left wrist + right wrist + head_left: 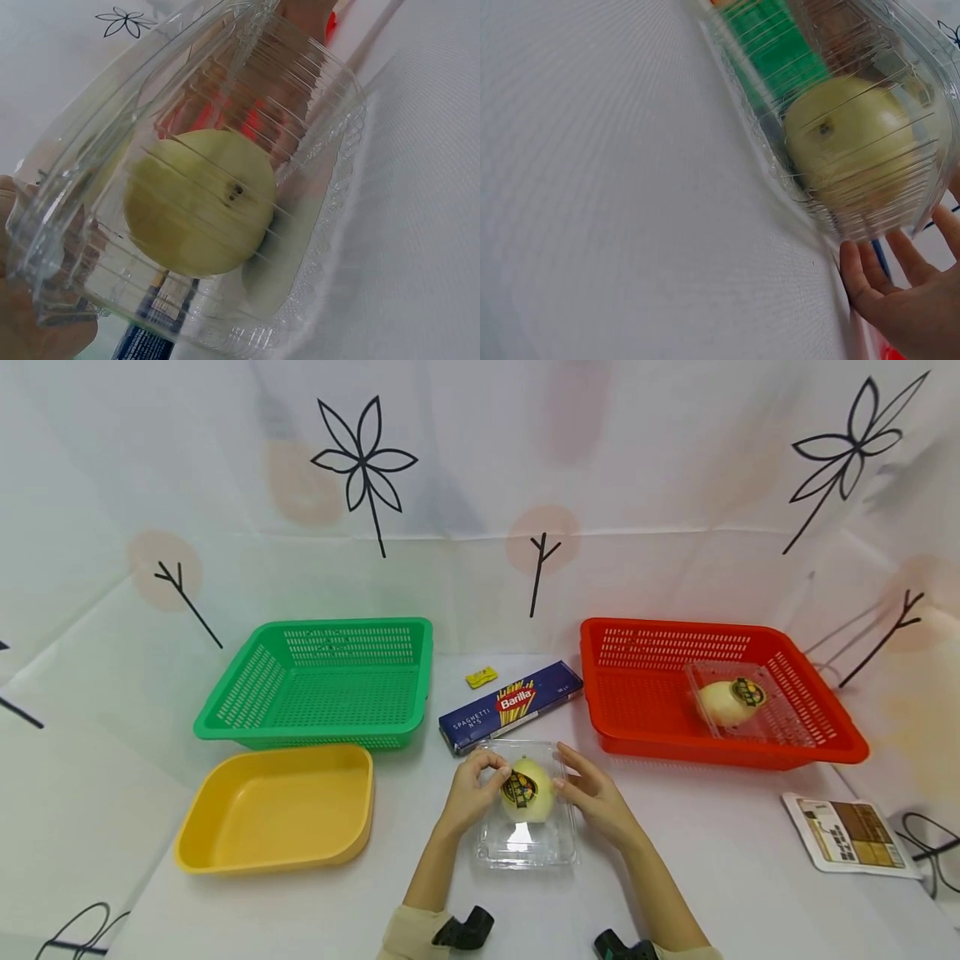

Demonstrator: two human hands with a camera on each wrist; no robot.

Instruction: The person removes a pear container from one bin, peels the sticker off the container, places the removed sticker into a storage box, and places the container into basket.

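Head view: midway between the left and right edges of the counter [750,860], the left grip [471,785] pinches one side of a clear box [525,850], and the right grip [596,793] rests fairly straight-fingered against the opposite side; a pale fruit [536,803] sits inside. A yellow tray [273,806] stands by the left edge, a packet [851,835] by the right. Farther off, a spaghetti box [513,703] lies between a green basket [341,693] and red basket [637,693], toward the back edge.
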